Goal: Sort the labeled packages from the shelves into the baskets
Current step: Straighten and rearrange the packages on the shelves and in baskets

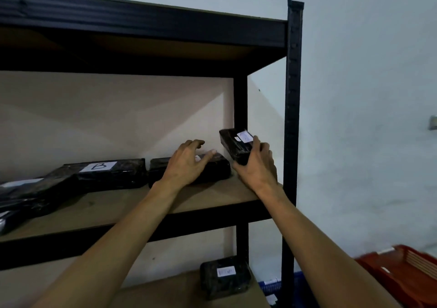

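Note:
My right hand (256, 163) grips a small black wrapped package (234, 143) with a white label, tilted and lifted off the middle shelf board (212, 196) near its right end. My left hand (189, 161) hovers with fingers spread over another black package (215, 168) lying flat on that board; its label is mostly hidden under the hand. Further left lies a black package marked B (111, 171), and beyond it a larger black package (30, 194) with a white label. A small labeled package (224, 275) rests on the lower shelf.
The black metal shelf frame has an upright post (292, 118) just right of my right hand and an upper shelf (142, 28) overhead. A red basket (406, 274) sits at the lower right, a blue basket (272, 286) behind the post. A pale wall lies behind.

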{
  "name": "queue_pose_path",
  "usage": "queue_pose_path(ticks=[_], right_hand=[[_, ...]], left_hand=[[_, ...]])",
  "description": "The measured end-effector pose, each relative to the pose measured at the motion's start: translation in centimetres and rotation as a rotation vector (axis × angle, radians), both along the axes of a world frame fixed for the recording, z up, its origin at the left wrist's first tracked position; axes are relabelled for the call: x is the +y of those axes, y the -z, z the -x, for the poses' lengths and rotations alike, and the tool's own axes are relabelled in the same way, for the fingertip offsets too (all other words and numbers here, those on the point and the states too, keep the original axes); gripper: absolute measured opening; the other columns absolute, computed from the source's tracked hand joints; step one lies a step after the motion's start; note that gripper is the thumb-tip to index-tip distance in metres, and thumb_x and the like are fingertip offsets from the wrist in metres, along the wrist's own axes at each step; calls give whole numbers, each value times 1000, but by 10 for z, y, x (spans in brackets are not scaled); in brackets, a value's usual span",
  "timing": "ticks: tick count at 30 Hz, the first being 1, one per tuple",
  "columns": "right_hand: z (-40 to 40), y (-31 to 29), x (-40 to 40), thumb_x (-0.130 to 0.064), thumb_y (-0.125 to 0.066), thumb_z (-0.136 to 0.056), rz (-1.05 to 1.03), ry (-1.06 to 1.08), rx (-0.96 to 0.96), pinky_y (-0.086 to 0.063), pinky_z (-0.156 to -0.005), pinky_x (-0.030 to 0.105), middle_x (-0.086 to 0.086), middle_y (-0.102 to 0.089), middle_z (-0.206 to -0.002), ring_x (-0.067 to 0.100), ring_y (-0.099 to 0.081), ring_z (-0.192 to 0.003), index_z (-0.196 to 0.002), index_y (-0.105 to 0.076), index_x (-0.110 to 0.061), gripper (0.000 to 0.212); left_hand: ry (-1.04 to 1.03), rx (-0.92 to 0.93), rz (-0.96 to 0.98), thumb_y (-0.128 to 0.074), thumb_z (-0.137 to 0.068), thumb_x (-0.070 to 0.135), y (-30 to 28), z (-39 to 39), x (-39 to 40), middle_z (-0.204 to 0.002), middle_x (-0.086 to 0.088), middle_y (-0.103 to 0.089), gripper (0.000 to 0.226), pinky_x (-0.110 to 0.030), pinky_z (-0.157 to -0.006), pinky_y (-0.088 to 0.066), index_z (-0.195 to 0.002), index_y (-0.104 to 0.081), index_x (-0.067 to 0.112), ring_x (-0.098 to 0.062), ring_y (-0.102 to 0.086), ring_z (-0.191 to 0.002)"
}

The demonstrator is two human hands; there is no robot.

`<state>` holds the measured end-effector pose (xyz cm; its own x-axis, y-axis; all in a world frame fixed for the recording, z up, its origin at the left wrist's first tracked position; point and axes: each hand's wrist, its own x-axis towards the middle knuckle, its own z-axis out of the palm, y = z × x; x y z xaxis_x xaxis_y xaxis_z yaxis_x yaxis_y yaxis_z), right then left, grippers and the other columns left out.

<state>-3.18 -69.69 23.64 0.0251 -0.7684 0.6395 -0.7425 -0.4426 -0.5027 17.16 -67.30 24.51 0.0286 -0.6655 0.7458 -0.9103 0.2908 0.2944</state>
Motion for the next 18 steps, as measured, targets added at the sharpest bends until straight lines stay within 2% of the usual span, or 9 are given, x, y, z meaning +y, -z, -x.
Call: queue_pose_path(ticks=[5,9,12,15,18], right_hand=[[-2,3,7,-29,-81,-72,200,-201,45,-46,-103,40,4,-25,-145,23,-42,-130,-156,-7,-21,112],[-1,3,9,-23,-84,-63,245,-272,16,-45,-107,32,-2,-22,-141,21,-45,-128,-153,-18,-17,111],[-2,5,8,-20,-84,-62,321,-323,26,-47,-106,35,1,-18,-145,22,-41,-132,-146,-26,-18,103],[-2,7,5,-23,-82,-69,369,-346,47,-44,-107,34,4,-5,-155,28,-31,-142,-144,-23,-24,95],[0,6,6,-21,-79,-73,383,-326,52,-52,-99,40,2,-3,-157,31,-44,-134,-146,-22,-27,93]], left_hand=[[-38,257,116,-38,-93,70,-7,-5,10,-144,-7,-47,74,-47,-102,-47,-148,-35,21,-23,-48,-130],[-49,316,161,-36,-96,67,-9,-5,18,-148,-10,-44,72,-45,-105,-44,-152,-29,22,-26,-46,-134],[23,341,132,-34,-95,68,-10,-3,19,-136,-9,-59,69,-42,-102,-48,-147,-38,22,-24,-57,-123],[108,305,175,-33,-98,65,-10,0,20,-112,-1,-70,54,-42,-90,-56,-130,-49,25,-20,-66,-105],[151,306,236,-37,-100,57,-10,3,24,-109,1,-70,44,-39,-86,-56,-126,-48,24,-17,-66,-102]])
